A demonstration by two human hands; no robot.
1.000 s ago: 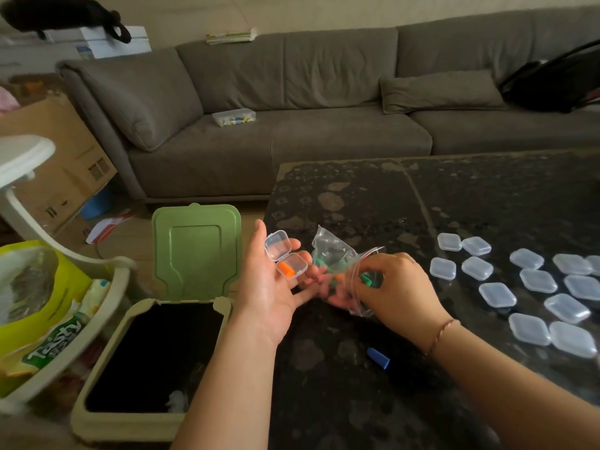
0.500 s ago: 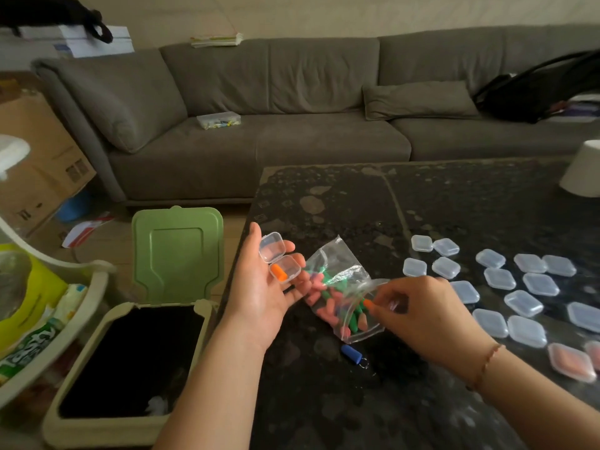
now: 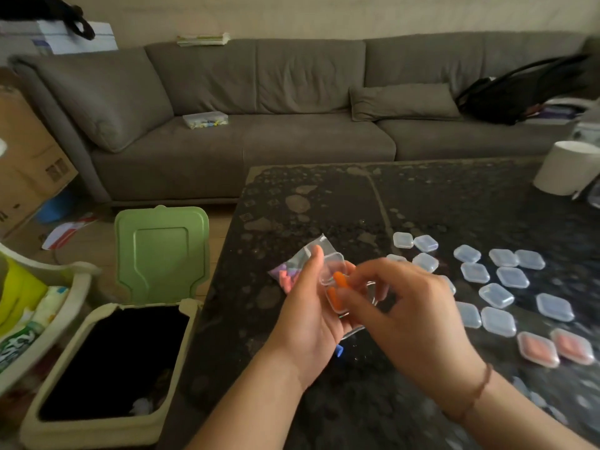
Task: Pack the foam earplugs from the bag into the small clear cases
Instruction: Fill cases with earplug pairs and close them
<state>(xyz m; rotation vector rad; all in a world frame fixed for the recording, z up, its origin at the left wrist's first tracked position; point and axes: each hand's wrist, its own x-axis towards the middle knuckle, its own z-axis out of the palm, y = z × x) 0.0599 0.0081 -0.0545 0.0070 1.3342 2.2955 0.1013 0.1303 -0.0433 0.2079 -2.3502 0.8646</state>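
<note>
**Second orange plug going in**

My left hand cradles an open clear case with two orange earplugs inside, long axes running roughly away from me. My right hand pinches at its rim. Two filled cases sit far right; many empty cases remain, and the bag holds more.

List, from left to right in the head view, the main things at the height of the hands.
Open bin with green lid → bag of earplugs → left hand → open case with orange earplugs → right hand → filled cases.
</note>
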